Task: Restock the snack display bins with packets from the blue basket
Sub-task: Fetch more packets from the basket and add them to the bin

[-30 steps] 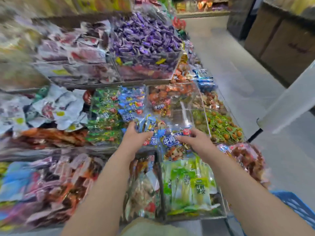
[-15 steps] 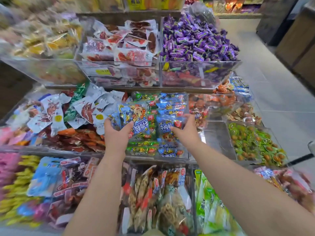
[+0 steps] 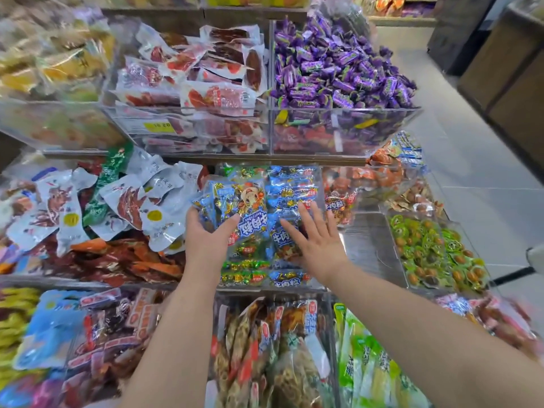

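Mid-restock. Left hand [image 3: 210,242] has fingers and thumb curled round a bundle of blue packets [image 3: 235,198], held over the middle-tier bin [image 3: 250,287], not yet let go. Right hand [image 3: 319,245] is flat with fingers spread, grips nothing, and lies on or just over the blue packets already in that bin; contact cannot be told. The bin looks well filled with blue and green packets. The neighbouring bin [image 3: 365,245] to the right shows its metal floor, so probably more remains. Blue basket is out of view, its remaining stock unknown. Writing: blue packets read 牛肉粒, with small Latin script, likely "beef cubes". Yellow shelf tag [image 3: 159,128] is not legible.
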Action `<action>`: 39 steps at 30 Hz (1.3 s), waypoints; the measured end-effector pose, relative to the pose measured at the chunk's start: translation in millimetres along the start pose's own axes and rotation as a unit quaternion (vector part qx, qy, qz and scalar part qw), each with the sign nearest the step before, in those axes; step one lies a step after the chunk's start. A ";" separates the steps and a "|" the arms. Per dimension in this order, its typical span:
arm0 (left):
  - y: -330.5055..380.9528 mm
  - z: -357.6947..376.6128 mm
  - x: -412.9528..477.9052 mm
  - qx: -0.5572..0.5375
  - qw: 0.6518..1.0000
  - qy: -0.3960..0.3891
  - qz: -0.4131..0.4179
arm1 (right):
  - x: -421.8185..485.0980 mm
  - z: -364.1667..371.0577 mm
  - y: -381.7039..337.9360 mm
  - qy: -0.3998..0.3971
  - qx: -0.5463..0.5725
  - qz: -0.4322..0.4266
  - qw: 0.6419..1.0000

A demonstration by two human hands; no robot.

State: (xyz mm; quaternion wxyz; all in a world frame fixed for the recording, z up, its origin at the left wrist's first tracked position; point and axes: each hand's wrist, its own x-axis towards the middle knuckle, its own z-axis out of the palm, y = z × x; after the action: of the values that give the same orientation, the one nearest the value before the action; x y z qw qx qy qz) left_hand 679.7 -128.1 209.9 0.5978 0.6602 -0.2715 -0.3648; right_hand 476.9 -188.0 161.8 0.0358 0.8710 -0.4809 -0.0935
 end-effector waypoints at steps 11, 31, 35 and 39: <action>3.1 11.8 15.1 -0.010 0.999 -0.047 0.016 | 33.5 0.8 -12.7 -0.039 0.002 0.112 0.993; -1.8 32.7 -12.6 -0.033 0.998 -0.046 -0.041 | -19.2 -45.2 -9.2 0.035 0.716 0.155 0.679; -2.2 43.4 -22.2 -0.034 0.999 -0.010 -0.031 | -19.1 -43.5 -10.2 -0.006 0.761 0.226 0.609; 0.8 39.4 -20.7 -0.076 0.997 -0.005 -0.025 | -24.2 -44.8 -0.7 -0.058 0.848 0.203 0.486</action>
State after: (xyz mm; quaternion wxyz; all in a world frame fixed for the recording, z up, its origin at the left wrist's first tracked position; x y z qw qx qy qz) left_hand 635.8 -135.0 213.2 0.6359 0.6172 -0.2295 -0.4026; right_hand 473.8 -168.5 208.7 -0.7301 0.3504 -0.4922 0.3192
